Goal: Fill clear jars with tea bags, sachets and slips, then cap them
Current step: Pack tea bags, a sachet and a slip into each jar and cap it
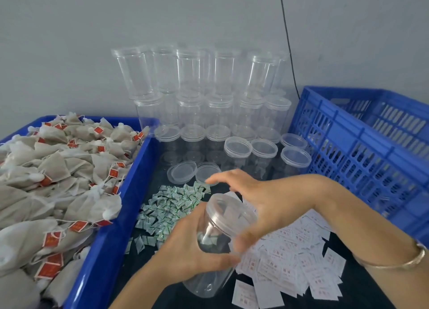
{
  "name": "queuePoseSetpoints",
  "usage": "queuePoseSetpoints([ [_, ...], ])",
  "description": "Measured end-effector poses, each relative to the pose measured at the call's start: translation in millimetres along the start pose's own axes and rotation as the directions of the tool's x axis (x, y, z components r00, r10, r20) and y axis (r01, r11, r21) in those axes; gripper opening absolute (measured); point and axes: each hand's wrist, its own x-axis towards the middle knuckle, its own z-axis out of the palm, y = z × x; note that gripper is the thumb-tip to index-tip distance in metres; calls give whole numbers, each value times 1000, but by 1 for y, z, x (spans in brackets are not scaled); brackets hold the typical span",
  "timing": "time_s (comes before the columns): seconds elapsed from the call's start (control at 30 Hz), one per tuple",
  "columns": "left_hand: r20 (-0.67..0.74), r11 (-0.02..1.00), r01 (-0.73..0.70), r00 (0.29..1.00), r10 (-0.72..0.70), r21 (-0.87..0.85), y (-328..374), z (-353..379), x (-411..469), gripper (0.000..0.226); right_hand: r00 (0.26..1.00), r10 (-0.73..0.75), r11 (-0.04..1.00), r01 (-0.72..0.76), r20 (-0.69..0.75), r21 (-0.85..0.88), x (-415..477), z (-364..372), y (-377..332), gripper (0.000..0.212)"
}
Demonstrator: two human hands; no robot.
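Grey wall (pixel 69 41) behind, with a black cable (pixel 287 41) running down it. Dark table (pixel 362 292).

Right: blue slatted crate (pixel 348 134). Left: blue tray (pixel 109 239) heaped with tea bags (pixel 46 169) with red tags.

Against the wall between them: clear jars (pixel 199 81) capped and stacked in tiers, lower ones crowding forward. Two loose lids (pixel 182 172) lie flat in front of them.

White slips (pixel 290 257) spread at right under the right forearm. Green-white sachets (pixel 171 204) are piled beside the tray wall.

Held jar (pixel 216 250): tilted, above the table between sachets and slips, its lid (pixel 229 209) on top. It hides part of both piles.

Left hand (pixel 183 250): fingers wrapped round the jar body.

Right hand (pixel 262 199): arched over the lid, forefinger stretched out, thumb blurred at the jar's side. Cannot tell whether it clamps the lid. Thin bangle (pixel 404 262) on that forearm.
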Motion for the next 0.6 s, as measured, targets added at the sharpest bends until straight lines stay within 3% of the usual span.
queuePoseSetpoints([
  [0.03,10,1000,-4,1000,4,6,1,0,0,71,996,70,997,-72,-54,-34,3,4,-2,83],
  [0.1,27,1000,-19,999,19,4,4,1,0,67,973,192,970,-208,-132,-122,8,8,-6,95],
  [0.17,47,1000,-20,999,21,-19,5,2,-1,70,970,228,960,-238,-87,-145,11,7,-6,89],
  [0.27,52,999,-24,998,23,36,2,2,0,75,999,31,999,-30,25,-40,7,-1,-3,49],
  [0.33,43,999,-30,999,29,27,1,2,-1,70,986,-142,990,143,83,-5,1,-6,-1,68],
  [0.4,19,1000,-8,1000,8,13,-2,0,-2,72,981,-190,979,186,39,83,-2,-8,-3,82],
  [0.47,12,1000,11,1000,-12,29,-4,-2,-2,78,994,-81,994,86,-76,61,5,-4,-5,72],
  [0.5,20,999,14,1000,-15,38,-5,-1,-2,78,993,11,1000,-11,-120,4,9,-2,-8,79],
  [0.53,27,999,14,1000,-15,42,-5,-1,-2,77,985,107,991,-116,-133,-63,12,-1,-10,88],
  [0.6,32,999,1,999,-3,39,-5,-1,-1,75,978,186,970,-198,-90,-144,19,1,-9,83],
])
